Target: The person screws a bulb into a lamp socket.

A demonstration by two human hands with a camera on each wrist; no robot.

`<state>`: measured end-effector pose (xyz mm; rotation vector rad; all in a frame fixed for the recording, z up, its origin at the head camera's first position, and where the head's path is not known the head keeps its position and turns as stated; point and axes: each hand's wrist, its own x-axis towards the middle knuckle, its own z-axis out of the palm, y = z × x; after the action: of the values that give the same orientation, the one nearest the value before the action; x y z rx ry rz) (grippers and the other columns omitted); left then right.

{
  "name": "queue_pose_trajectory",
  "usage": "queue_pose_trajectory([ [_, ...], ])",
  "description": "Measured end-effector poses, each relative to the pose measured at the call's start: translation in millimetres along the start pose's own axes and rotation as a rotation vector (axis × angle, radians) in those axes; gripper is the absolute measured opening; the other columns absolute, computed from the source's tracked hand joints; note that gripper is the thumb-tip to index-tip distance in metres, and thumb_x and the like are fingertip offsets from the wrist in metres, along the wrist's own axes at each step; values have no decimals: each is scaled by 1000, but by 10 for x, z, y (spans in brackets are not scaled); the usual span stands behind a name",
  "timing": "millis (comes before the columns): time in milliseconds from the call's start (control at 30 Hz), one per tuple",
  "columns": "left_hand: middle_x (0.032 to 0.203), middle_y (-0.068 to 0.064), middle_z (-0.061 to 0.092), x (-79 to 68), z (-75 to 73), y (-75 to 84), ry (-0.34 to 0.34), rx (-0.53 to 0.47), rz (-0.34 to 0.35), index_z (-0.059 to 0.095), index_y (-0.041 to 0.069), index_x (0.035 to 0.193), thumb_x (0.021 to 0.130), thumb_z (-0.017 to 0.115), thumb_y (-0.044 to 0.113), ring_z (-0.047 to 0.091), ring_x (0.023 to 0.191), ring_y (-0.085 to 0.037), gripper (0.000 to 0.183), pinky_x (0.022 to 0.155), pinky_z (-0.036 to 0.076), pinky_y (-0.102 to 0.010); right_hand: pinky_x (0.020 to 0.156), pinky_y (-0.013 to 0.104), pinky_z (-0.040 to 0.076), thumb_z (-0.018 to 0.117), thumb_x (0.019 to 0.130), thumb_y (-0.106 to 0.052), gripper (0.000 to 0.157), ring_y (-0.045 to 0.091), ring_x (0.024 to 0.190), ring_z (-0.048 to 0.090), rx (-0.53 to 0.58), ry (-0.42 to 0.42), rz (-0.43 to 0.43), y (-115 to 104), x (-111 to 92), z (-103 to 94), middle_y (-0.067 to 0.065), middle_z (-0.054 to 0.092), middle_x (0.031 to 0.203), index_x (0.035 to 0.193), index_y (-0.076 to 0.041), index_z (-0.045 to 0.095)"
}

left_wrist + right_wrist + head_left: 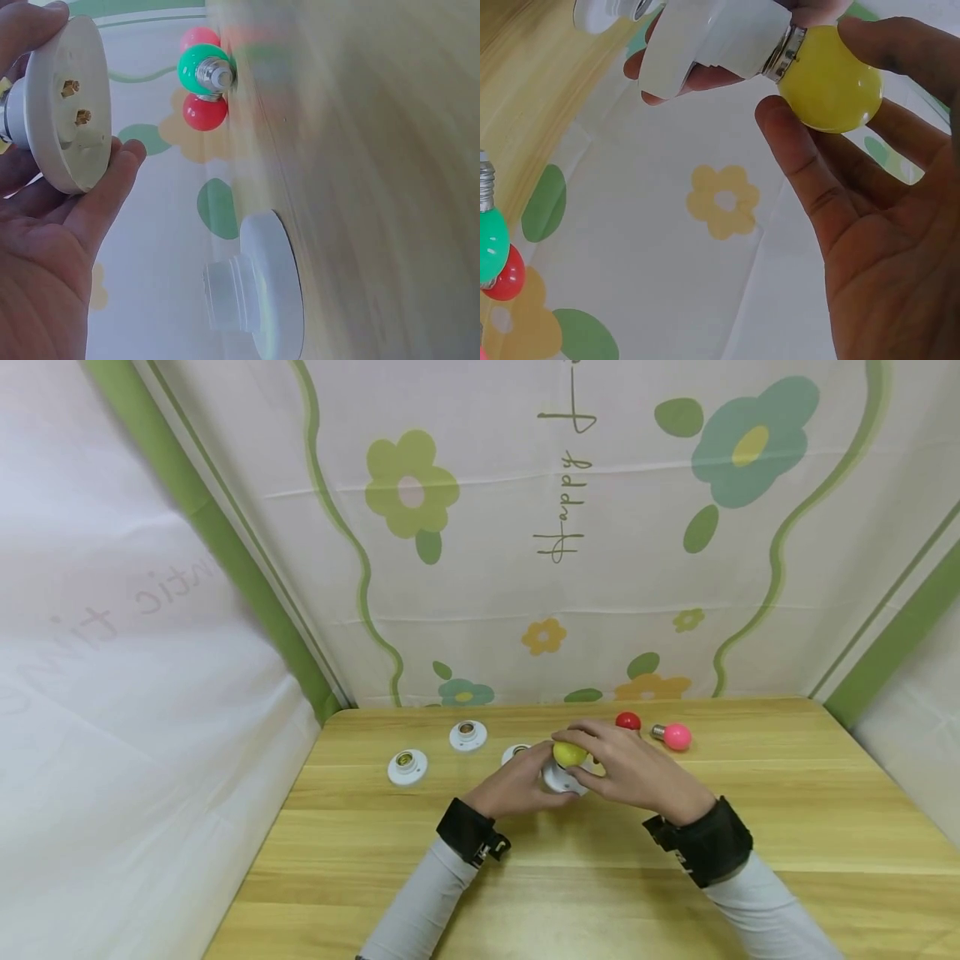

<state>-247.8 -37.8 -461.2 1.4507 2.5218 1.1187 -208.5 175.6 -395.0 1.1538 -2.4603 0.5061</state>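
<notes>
My left hand (517,787) grips a round white lamp socket (561,782) by its rim, holding it up off the wooden table. In the left wrist view the underside of this socket (69,105) shows two brass terminals. My right hand (637,768) holds a yellow light bulb (570,754) between thumb and fingers. The right wrist view shows the yellow bulb (831,81) at the mouth of the socket (720,34), a band of its metal thread still visible between glass and socket.
Two white sockets (407,767) (468,736) stand on the table (360,860) at left; another socket (514,751) is partly hidden behind my left hand. Beyond my right hand lie a red bulb (627,721), a pink bulb (677,737) and a green bulb (199,67). A flowered curtain (480,577) backs the table.
</notes>
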Motion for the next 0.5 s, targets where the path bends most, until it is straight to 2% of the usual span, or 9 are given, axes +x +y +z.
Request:
queue_pose_trajectory([
  [200,131,6,50,-11,-12,-12,6,-3,5,36,21,143,89,65,45,50,112,-4,66,90,48,-19,77,28,55,73,85,-31,42,9,100,57,7,16,5,-9,33,19,-2,59,116,121,-13,62],
  [500,132,5,50,-34,-19,-18,7,16,5,36,18,143,89,66,42,50,114,-4,67,91,47,-18,88,36,54,72,86,-31,53,17,115,54,-12,-7,-2,-20,21,46,3,57,128,131,-10,56],
])
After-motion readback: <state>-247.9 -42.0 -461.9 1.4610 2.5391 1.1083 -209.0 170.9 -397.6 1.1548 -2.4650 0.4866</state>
